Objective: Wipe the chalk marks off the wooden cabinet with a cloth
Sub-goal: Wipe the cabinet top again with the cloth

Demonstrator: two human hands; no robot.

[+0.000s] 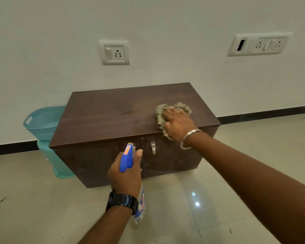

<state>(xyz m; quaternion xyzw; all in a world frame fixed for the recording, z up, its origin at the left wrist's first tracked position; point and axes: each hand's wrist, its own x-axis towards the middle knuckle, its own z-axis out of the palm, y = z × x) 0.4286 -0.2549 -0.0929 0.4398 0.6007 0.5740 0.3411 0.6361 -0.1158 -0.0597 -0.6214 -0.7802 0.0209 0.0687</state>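
Our right hand (178, 124) lies palm down on a crumpled beige cloth (161, 111), fingers stretched fairly flat and close together, pressing it onto the right part of the dark wooden cabinet (113, 113) top, near the front edge. Part of the cloth hangs just over that edge below the wrist, where a silver bangle (190, 138) sits. Just left of the cloth the top shows a faint paler patch (144, 108); we cannot tell whether it is chalk. Our left hand (125, 175) is curled tight around the neck of a spray bottle (126, 158) with a blue head, held in front of the cabinet doors, nozzle toward the cabinet and the thumb raised beside the head; a black watch (121, 201) is on that wrist. The cabinet stands on a pale tiled floor (33, 199) against a white wall (165, 23), with two metal door handles (153, 148) at the middle. A teal bin (42, 124) stands just beside its left end. On the wall above are a socket plate (114, 52) and a wider switch panel (259, 44).
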